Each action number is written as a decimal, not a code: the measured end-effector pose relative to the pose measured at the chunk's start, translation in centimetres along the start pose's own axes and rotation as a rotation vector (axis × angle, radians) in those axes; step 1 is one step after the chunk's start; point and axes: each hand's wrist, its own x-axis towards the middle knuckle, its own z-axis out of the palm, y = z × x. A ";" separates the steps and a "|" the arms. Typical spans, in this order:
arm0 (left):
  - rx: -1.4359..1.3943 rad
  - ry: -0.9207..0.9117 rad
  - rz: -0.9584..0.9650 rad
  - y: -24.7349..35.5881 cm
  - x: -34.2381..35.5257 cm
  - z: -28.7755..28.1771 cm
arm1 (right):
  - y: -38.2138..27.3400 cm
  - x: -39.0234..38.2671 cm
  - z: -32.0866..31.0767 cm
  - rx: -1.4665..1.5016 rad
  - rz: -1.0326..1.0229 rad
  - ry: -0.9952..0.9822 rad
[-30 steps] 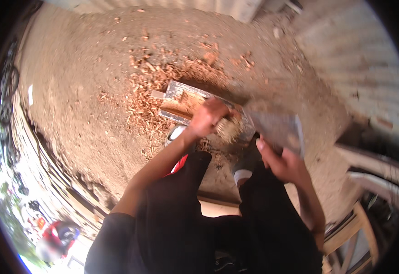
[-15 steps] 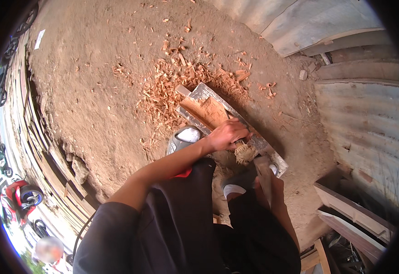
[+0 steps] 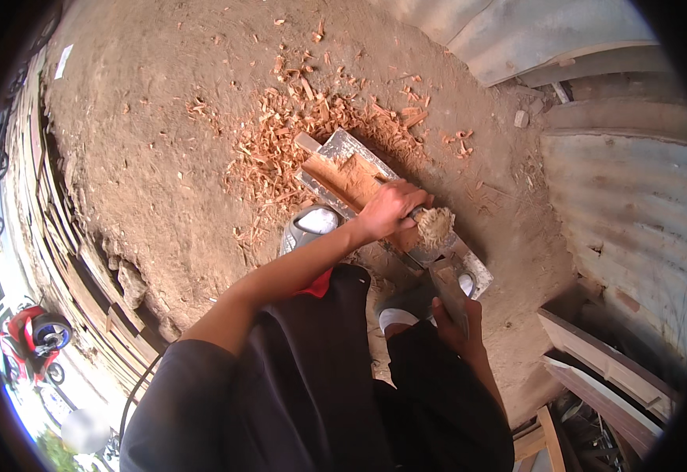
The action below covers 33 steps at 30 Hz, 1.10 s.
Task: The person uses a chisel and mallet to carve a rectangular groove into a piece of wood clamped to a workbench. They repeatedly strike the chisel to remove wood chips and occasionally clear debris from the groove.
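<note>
My left hand (image 3: 394, 209) is closed around a chisel with a wooden handle, whose frayed, mushroomed end (image 3: 436, 228) sticks out to the right of my fist. Its blade is hidden by the hand. Beneath it lies a wooden beam (image 3: 469, 271) with a worn whitish surface and a reddish-brown hollow cut along it. My right hand (image 3: 463, 321), lower and to the right, grips a flat grey-brown bar (image 3: 448, 288), its far end just below the frayed handle end. I cannot tell whether the bar is wood or metal.
Wood shavings (image 3: 280, 138) cover the dirt beyond and left of the beam. My shoes (image 3: 312, 224) stand beside it. Corrugated metal sheets (image 3: 626, 212) and a wooden trough (image 3: 603, 342) are on the right. Stacked planks (image 3: 76, 275) line the left, with a red motorcycle (image 3: 33, 338) beyond.
The chisel's frayed end has swung away from me and slightly right, tilting the handle. The bar in my right hand has moved a little farther forward and shows more sharply.
</note>
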 end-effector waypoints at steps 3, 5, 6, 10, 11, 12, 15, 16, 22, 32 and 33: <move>-0.015 -0.005 0.038 0.2 -0.1 0.0 | 0.9 -1.0 0.5 -0.041 -0.078 0.033; -0.064 -0.040 0.062 1.0 0.1 0.1 | 1.6 -1.0 0.4 -0.071 -0.134 0.053; -0.057 -0.055 0.093 1.9 0.1 0.1 | 2.0 -0.9 0.3 -0.084 -0.150 0.052; -0.038 -0.060 0.193 3.0 0.0 0.3 | 1.4 -0.8 -0.1 -0.040 -0.189 0.078; -0.043 -0.062 0.184 2.6 -0.1 0.1 | 1.2 -0.9 -0.2 -0.025 -0.157 0.070; -0.054 -0.062 0.180 2.4 0.0 -0.1 | 1.0 -1.0 -0.5 -0.016 -0.122 0.068; -0.063 0.012 0.130 2.2 0.1 -0.4 | 0.5 -1.2 -1.1 0.012 -0.073 0.054; -0.047 0.038 0.155 2.2 0.1 -0.7 | 0.5 -1.2 -1.2 0.022 -0.065 0.049; -0.097 -0.043 0.136 3.6 0.3 -1.5 | -0.6 -1.0 -1.1 0.042 -0.043 0.053; -0.193 -0.071 0.156 2.5 -0.3 -2.1 | -3.7 -2.3 -0.7 -0.021 -0.023 0.046; -0.198 -0.074 0.166 2.4 -0.4 -2.1 | -5.7 -3.0 0.0 -0.056 -0.051 0.136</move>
